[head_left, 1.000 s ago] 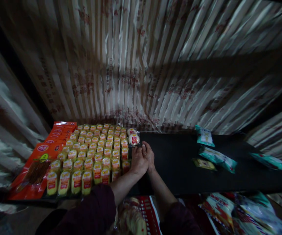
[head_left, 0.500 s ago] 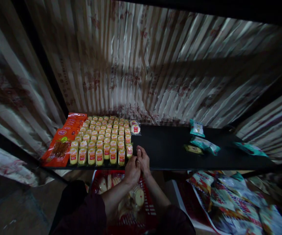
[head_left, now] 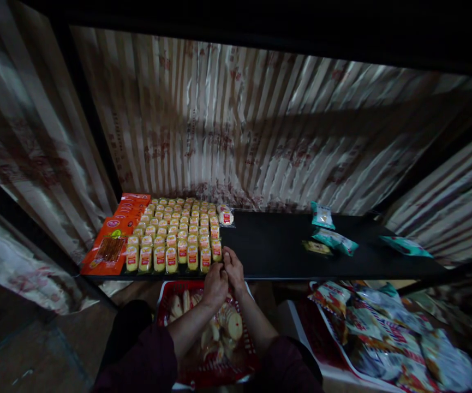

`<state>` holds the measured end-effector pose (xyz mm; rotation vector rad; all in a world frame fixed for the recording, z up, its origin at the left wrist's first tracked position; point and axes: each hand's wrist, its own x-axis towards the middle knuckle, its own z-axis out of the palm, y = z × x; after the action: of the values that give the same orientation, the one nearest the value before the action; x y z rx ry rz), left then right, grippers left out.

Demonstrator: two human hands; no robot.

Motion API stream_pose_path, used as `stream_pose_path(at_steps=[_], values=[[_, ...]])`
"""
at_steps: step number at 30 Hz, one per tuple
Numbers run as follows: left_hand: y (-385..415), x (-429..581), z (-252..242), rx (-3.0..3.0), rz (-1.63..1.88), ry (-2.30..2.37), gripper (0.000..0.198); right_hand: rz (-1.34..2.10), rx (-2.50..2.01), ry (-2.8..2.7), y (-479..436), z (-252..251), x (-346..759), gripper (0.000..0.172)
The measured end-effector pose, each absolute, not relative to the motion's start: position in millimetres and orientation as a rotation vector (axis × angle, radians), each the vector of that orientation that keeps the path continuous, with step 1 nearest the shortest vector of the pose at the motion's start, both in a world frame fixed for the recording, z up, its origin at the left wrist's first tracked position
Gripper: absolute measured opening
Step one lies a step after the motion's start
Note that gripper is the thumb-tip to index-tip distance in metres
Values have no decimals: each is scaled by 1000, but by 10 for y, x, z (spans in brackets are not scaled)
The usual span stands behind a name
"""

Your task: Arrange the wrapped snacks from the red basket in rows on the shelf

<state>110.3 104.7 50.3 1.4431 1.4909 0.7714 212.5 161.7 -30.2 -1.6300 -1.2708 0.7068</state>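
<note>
My left hand (head_left: 215,286) and my right hand (head_left: 234,268) meet over the front edge of the black shelf (head_left: 268,251). Both are closed, fingers pressed together; whatever lies between them, if anything, is hidden. Just left of them stand rows of small yellow-wrapped snack cakes (head_left: 171,260) with red labels, the nearest cake close to my fingertips. Behind the hands, a clear packet with a round white cake (head_left: 226,216) lies at the right end of the back rows. Below my forearms sits a red basket (head_left: 162,297) with pale round packaged cakes (head_left: 232,323).
Orange snack bags (head_left: 111,245) overlap at the shelf's left end. Toward the right lie several teal packets (head_left: 336,241) and a small dark-yellow packet (head_left: 316,248). A second bin (head_left: 334,344) at lower right holds large bags (head_left: 377,327). Pleated curtain (head_left: 219,125) hangs behind.
The camera view has shifted a little, showing more of the upper shelf and the basket. My hands stay together by the front edge, drawn slightly lower. The cake rows look the same.
</note>
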Motion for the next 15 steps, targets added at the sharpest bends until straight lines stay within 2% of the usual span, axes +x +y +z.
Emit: stream_pose_path(at_steps=[9, 15], values=[[1171, 1136, 365, 1503, 794, 1529, 39, 728, -1617, -1208, 1776, -318, 2184, 46], [1250, 1191, 310, 1546, 796, 1536, 33, 778, -1561, -1216, 1923, -308, 2205, 54]])
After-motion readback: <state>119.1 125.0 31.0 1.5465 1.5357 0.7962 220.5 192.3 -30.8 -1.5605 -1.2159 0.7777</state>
